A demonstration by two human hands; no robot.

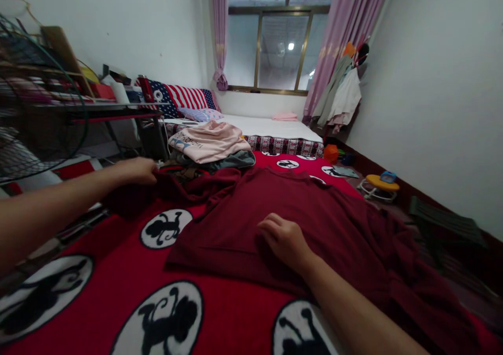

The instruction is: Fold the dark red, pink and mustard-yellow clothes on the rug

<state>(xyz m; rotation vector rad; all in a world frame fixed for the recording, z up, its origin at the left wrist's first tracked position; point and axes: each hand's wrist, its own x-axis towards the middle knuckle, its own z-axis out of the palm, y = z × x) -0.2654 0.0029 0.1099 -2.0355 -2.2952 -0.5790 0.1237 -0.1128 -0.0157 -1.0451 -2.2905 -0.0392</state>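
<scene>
A maroon long-sleeved sweatshirt [298, 224] lies spread over a red blanket [98, 302] patterned with black monkeys in white circles. Its hem faces me and its neckline points away. At the left, my left hand [137, 171] is closed on the end of one sleeve, which is drawn out sideways and partly lifted. My right hand [283, 240] is over the lower middle of the sweatshirt, its fingers curled together with nothing visible in them. I cannot tell whether it touches the fabric. The other sleeve runs down toward the lower right, wrinkled.
A pile of clothes with a pink sweatshirt [212, 141] on top sits beyond the left sleeve. A cluttered desk [129, 109] and a wire fan guard [39, 109] stand left. Along the right wall are a yellow stool [382, 183] and a dark green stool [448, 219].
</scene>
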